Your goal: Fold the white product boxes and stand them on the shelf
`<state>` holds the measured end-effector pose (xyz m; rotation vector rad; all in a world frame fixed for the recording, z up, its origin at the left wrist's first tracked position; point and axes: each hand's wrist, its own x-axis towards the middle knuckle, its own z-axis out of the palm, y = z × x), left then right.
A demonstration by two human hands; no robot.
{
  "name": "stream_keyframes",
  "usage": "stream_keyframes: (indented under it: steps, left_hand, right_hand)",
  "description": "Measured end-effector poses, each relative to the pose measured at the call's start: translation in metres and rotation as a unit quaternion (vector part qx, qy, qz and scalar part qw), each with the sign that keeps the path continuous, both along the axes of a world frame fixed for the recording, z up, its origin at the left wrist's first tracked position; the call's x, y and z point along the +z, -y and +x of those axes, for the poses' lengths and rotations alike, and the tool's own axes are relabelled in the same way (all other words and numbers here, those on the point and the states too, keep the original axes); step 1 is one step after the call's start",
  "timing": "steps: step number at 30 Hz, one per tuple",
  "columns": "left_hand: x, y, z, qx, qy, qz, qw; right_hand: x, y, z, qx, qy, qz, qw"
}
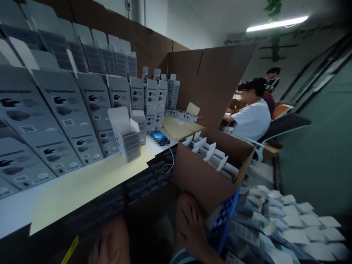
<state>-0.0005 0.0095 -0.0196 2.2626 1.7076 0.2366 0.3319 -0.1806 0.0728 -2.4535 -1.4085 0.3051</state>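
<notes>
Cardboard is the closest stuff to my right hand (194, 223): a brown carton (200, 176) stands just past the fingertips, forward and a bit right. That hand lies over the right knee, fingers loosely spread and bent, nothing in them that I can see, striped cuff (183, 256) at the wrist. The left hand (106, 253) is down in the dark near the left knee, fingers looking half curled, but it's too dim and cut off to tell if they hold anything. So the right is clearly nearer.

The carton's long side faces me, its top edge slanting down toward the right of the view. It's open on top, with rows of small white boxes (210, 152) inside, flaps sticking up. Can't tell if the knee touches the carton wall.

Edges: the blue crate (227, 218) hems in the right forearm, packed with more flap-up boxes (294, 220). To the left, the table (16, 214) runs along, with bare yellow paper (90, 187) at its front edge, then 1 open box (132, 146), a phone (160, 138) and tall stacks of printed boxes (63, 121). Most open room is above the carton and between the 2 knees.
</notes>
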Motion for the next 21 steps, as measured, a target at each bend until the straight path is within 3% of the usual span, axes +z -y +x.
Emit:
stream_keyframes:
  steps: [3, 14, 21]
  left_hand:
    - [0.010, 0.006, 0.001, -0.022, -0.036, 0.005, 0.999]
    - [0.022, 0.018, 0.001, -0.012, -0.030, 0.007, 0.999]
    - [0.017, 0.019, 0.000, -0.007, -0.041, 0.007, 0.999]
  right_hand:
    - [-0.026, 0.010, -0.012, 0.026, 0.070, -0.050, 0.996]
    - [-0.045, 0.006, -0.002, 0.029, 0.128, -0.016, 0.991]
    - [-0.049, 0.006, 0.001, 0.031, 0.115, 0.001, 0.993]
